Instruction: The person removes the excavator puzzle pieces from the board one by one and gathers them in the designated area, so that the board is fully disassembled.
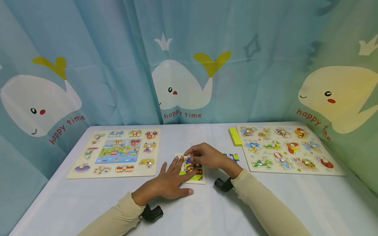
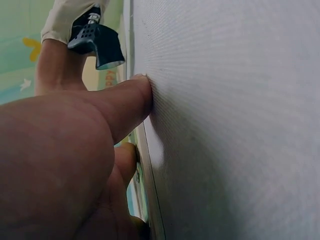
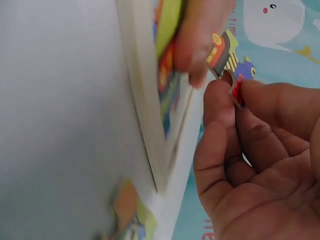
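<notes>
Red-marked puzzle piece sits between right fingers.

bright head view; dim left wrist view; right wrist partly blurred.

Pale blue curtain facing me, wrapping round both sides, vertical folds. Printed white whales, yellow-green tails, white crowns, red lettering reading "happy time". White worktop in front, back edge by curtain, can't tell if touching. Soft light, curtain yellower at right.
</notes>
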Demonstrator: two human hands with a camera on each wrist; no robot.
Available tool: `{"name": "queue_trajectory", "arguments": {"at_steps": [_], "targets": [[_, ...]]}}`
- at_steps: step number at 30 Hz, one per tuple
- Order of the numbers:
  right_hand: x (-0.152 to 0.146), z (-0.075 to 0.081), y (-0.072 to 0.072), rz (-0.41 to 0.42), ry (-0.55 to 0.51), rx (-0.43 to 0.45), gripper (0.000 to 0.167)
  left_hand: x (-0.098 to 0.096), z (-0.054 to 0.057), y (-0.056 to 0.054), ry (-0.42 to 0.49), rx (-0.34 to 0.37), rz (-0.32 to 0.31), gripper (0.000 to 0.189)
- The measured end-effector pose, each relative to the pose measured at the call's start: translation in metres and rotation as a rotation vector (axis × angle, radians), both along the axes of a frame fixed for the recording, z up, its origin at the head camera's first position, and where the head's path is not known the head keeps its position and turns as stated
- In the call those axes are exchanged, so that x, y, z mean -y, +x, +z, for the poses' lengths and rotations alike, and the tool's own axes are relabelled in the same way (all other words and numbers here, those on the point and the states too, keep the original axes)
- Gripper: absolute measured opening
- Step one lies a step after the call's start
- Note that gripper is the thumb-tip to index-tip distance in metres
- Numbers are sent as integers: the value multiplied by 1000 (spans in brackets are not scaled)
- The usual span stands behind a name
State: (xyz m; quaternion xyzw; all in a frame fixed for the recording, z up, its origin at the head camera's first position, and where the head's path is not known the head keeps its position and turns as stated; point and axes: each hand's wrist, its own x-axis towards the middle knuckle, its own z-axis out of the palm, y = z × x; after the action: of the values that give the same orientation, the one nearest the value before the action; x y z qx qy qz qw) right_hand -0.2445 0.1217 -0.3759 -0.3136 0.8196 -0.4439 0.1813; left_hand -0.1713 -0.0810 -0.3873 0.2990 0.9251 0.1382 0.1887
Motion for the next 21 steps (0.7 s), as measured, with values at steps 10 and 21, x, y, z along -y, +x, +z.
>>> {"name": "queue_trajectory", "arguments": {"at_steps": [10, 21], "targets": [[-22, 6, -5, -45, 36, -21, 20, -1, 1, 1, -13, 0, 14, 65], [-47, 10, -5, -99, 51, -33, 20, -1, 0, 2, -3, -14, 15, 65]]}}
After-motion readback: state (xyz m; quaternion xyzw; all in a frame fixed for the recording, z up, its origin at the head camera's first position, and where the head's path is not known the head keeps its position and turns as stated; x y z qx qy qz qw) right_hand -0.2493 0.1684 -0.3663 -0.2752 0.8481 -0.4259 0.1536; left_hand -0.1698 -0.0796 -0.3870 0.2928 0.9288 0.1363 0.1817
